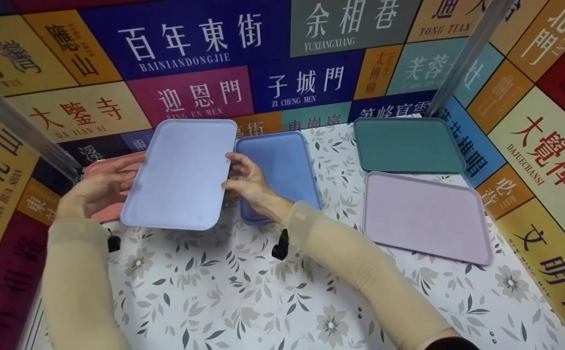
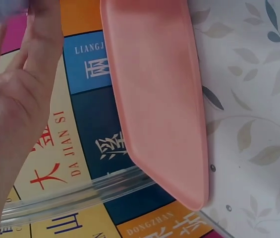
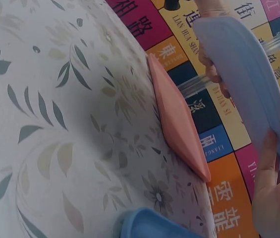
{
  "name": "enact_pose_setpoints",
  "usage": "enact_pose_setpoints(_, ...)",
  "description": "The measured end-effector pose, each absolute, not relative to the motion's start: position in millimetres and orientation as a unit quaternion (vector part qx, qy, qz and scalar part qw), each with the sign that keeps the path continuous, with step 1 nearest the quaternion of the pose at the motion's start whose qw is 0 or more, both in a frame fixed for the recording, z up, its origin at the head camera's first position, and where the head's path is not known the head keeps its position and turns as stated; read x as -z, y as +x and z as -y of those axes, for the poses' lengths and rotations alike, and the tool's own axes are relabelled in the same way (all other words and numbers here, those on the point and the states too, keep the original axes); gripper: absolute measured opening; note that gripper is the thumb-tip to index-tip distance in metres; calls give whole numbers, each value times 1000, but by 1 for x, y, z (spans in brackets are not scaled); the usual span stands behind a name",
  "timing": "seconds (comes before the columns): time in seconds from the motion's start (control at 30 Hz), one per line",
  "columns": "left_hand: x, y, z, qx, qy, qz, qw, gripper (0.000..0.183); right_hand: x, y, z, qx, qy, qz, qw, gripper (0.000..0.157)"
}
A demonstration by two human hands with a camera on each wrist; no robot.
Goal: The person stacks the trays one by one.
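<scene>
A pale periwinkle tray (image 1: 180, 170) is held up above the table, tilted, with its flat inside facing the head camera. My left hand (image 1: 93, 189) holds its left edge, with some fingers hidden behind it. On the opposite edge, my right hand (image 1: 251, 187) grips it between thumb and fingers; the right wrist view shows a finger of that hand (image 3: 273, 203) along the tray's underside. Behind the left hand, a coral pink tray (image 2: 154, 89) lies at the table's back left, partly covered in the head view. A blue tray (image 1: 282, 165) lies below the right hand.
On the right of the table lie a dark green tray (image 1: 409, 146) and, nearer me, a lilac tray (image 1: 423, 216). A white cloth with a leaf print (image 1: 243, 291) covers the table. Panels with Chinese lettering (image 1: 190, 95) and clear corner posts (image 1: 472, 53) enclose it.
</scene>
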State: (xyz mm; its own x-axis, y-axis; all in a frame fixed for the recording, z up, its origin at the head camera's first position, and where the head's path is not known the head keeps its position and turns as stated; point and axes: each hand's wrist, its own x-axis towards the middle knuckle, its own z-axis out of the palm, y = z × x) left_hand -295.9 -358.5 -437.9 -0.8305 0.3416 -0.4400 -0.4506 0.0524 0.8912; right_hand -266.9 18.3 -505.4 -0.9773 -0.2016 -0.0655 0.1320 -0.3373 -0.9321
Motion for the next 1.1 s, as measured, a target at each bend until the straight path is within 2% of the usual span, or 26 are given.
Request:
enact_pose_setpoints(0.37,453,-297,354,-693,-5,-660,288,74,501,-281,-40,813,-59,-559,155,79)
enact_pose_setpoints(0.53,454,-295,347,-697,-16,-658,284,73,496,-288,-47,812,-47,-558,165,80)
enact_pose_setpoints(0.87,448,-302,314,-675,45,-686,268,69,479,-309,-88,797,-43,-566,205,81)
enact_pose_setpoints(1.1,444,-305,284,-659,31,-706,258,74,477,-320,-118,773,-54,-595,212,82)
